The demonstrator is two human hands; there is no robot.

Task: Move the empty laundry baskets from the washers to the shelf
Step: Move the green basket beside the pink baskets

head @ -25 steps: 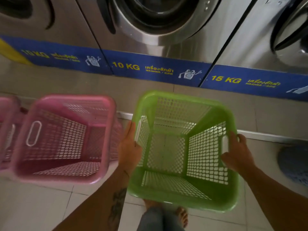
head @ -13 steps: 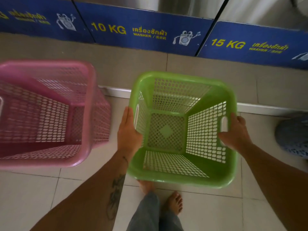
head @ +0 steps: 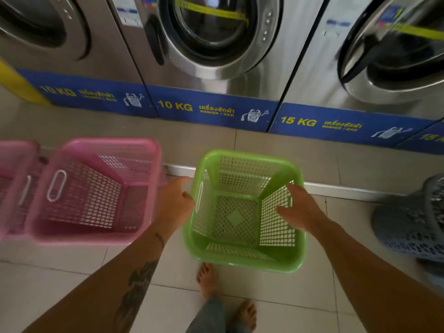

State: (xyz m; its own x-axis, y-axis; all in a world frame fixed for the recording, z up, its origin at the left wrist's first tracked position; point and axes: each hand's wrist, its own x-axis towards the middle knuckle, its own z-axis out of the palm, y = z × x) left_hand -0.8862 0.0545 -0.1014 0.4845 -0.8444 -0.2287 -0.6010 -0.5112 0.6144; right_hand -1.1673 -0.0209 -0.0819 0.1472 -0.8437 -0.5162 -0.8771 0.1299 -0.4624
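An empty green laundry basket (head: 242,258) stands on the tiled floor in front of the middle washer, just ahead of my bare feet. My left hand (head: 174,204) hovers in the gap beside its left rim, fingers loose and off the handle. Over the basket's right wall, my right hand (head: 300,211) has its fingers spread and grips nothing. An empty pink basket (head: 96,191) sits to the left, with a second pink basket (head: 14,179) cut off by the frame edge.
Three steel front-loading washers (head: 211,39) with blue base panels line the back on a raised step (head: 336,164). A grey-blue basket (head: 413,219) stands at the right edge. Open tiles (head: 48,284) lie at the lower left.
Both hands held the green basket by its side handles; now they have let go and it rests lower on the floor. The view has tilted back up to the washer doors.
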